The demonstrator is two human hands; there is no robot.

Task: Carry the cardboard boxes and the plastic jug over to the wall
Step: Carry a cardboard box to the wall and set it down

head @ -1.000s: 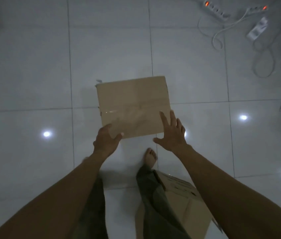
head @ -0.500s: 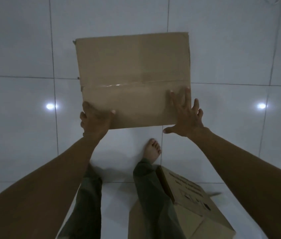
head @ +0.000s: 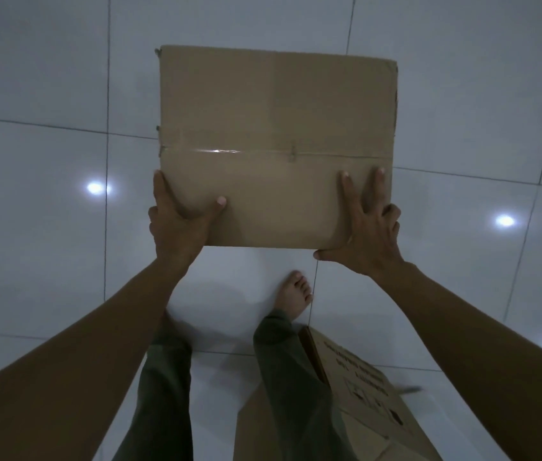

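A taped brown cardboard box (head: pixel 276 111) is held up above the tiled floor, flat top toward me. My left hand (head: pixel 176 227) grips its near left corner, with the thumb on top and the fingers wrapped round the side. At the near right corner my right hand (head: pixel 369 234) holds it: two fingers lie straight on top, the others curl at the right edge, and the thumb runs along the near edge. A second cardboard box (head: pixel 362 394) with dark printing sits on the floor beside my right leg. No plastic jug is in view.
Glossy white floor tiles (head: pixel 46 261) spread all around and reflect ceiling lights. My bare right foot (head: pixel 294 294) stands just below the held box. A small dark scrap (head: pixel 409 390) lies near the second box.
The box has come up off the floor toward the camera, with both hands still on its near corners. The power strips and cables seen earlier have left the view.
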